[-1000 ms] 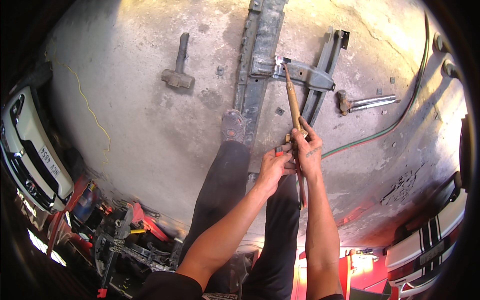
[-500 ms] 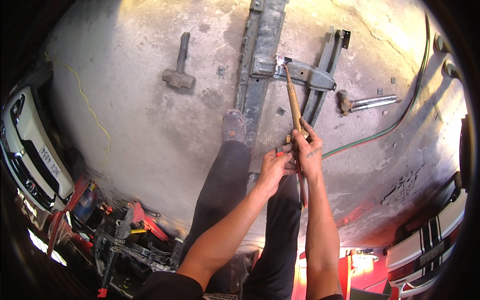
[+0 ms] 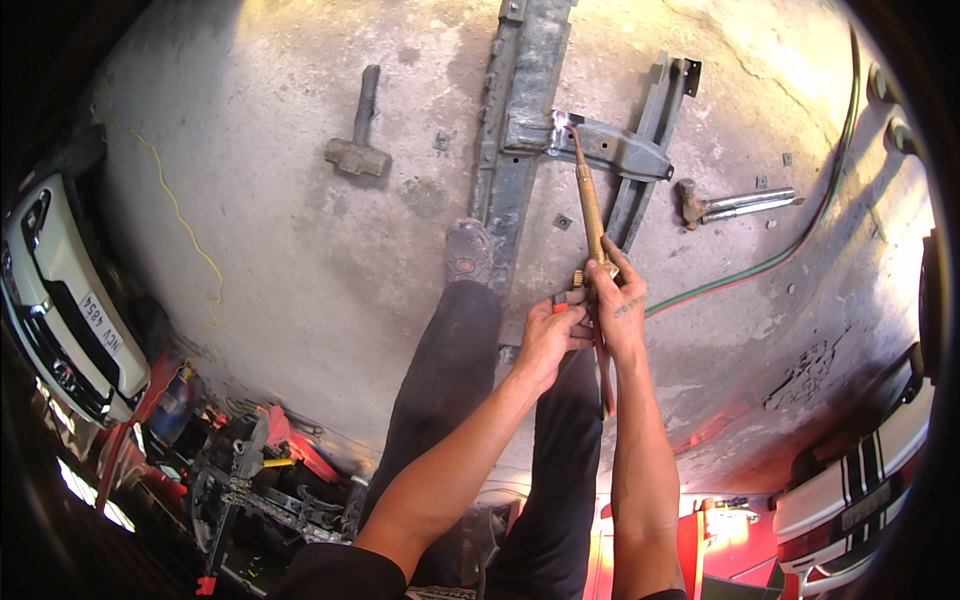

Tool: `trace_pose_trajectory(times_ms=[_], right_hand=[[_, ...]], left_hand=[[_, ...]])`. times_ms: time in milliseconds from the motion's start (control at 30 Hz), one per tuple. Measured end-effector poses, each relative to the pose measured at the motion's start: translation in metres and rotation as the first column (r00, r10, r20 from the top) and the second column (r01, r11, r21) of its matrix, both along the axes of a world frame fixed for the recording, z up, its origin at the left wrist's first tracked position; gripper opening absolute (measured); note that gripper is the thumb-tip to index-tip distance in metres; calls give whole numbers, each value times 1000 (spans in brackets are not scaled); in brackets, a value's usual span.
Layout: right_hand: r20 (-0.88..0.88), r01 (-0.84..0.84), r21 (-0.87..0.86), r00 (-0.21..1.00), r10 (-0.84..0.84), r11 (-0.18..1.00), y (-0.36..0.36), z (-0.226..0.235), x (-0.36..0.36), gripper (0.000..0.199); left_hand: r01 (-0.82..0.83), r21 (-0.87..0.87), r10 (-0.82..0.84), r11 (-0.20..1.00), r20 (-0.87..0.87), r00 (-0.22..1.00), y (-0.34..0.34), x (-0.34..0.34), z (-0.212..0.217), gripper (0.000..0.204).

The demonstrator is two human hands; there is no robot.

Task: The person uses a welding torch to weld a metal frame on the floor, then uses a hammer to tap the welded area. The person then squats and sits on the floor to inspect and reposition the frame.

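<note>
A brass gas torch point(image 3: 590, 212) points away from me, its thin bent tip close to the joint where a short steel bracket point(image 3: 610, 150) meets a long grey steel beam point(image 3: 530, 95). A bright white-pink patch shows on the metal beside the tip. My right hand point(image 3: 620, 300) is closed round the torch's handle by the valves. My left hand point(image 3: 553, 335) is closed with its fingertips at the handle's rear. A small red object point(image 3: 560, 302), like a lighter, shows between its fingers. My foot point(image 3: 468, 252) rests against the beam.
A sledgehammer point(image 3: 358, 155) lies on the concrete at left, a smaller hammer point(image 3: 690, 205) beside chrome bars point(image 3: 748, 205) at right. Green and red hoses point(image 3: 740, 285) curve along the right. A white car bumper point(image 3: 75, 300) stands far left. Tools and car parts crowd the lower left.
Almost nothing differs. The bright patch by the torch tip looks slightly changed, and the torch has shifted a tiny bit; both hands keep their hold.
</note>
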State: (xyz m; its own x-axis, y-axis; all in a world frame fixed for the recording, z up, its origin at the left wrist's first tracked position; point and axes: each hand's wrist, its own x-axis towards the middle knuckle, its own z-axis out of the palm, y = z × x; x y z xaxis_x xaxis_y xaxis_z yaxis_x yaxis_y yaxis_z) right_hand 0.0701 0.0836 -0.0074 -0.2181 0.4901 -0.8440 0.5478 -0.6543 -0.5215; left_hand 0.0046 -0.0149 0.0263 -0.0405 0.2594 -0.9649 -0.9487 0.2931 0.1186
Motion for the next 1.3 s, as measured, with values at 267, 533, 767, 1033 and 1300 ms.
trace_pose_trajectory(times_ms=[267,533,767,1033,1300], right_hand=[[3,-34,48,999,34,998,-2,-4,1,53],[-8,-34,-7,999,34,999,0,-2,3,58],[-36,51,-19,998,-52,998,0,5,-3,51],[-42,18,-51,999,-20,999,2,5,0,56],[-54,52,-51,997,-55,997,0,12,-10,52]], left_hand=[[-11,-1,11,1000,3,1000,-1,1,-1,30],[1,-22,-1,1000,2,1000,0,1,0,30],[-18,-39,18,999,10,1000,0,2,-1,29],[-2,-7,2,1000,13,1000,-5,5,-3,34],[-30,32,30,999,7,1000,-12,12,-12,38]])
